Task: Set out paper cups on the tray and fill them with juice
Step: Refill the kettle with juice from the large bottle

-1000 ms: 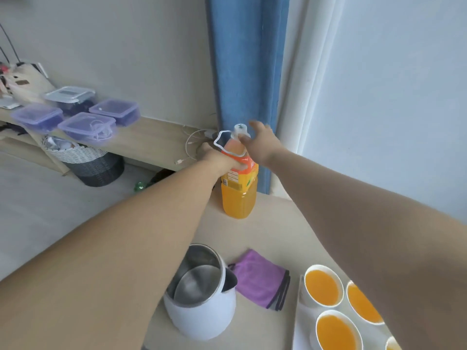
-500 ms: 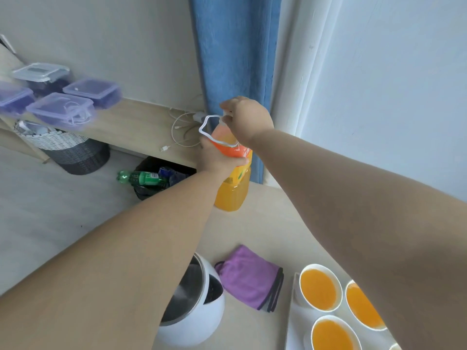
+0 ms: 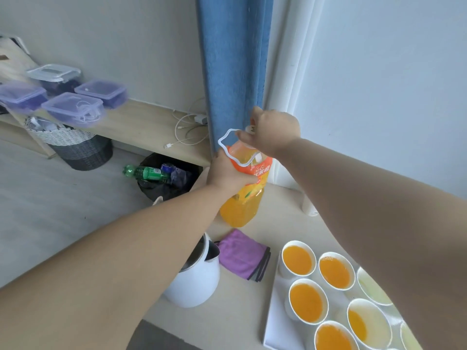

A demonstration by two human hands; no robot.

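Head view: the bottle (image 3: 242, 205) stands at the far end of the table (image 3: 280, 218), beside the curtain (image 3: 227, 72). The left hand (image 3: 225, 173) wraps its orange shoulder; the right hand (image 3: 273, 130) curls over the cap, twisting it, I'd judge. Mostly full, it looks heavy, its thin plastic yielding — hold the shoulder or the white loop (image 3: 223, 145). Cups (image 3: 298, 258) sit on the tray (image 3: 271, 322), near right — light, soft, easily tipped.

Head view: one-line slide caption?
Left hand grips juice bottle, right hand pinches its top, beside a tray of paper cups, several filled.
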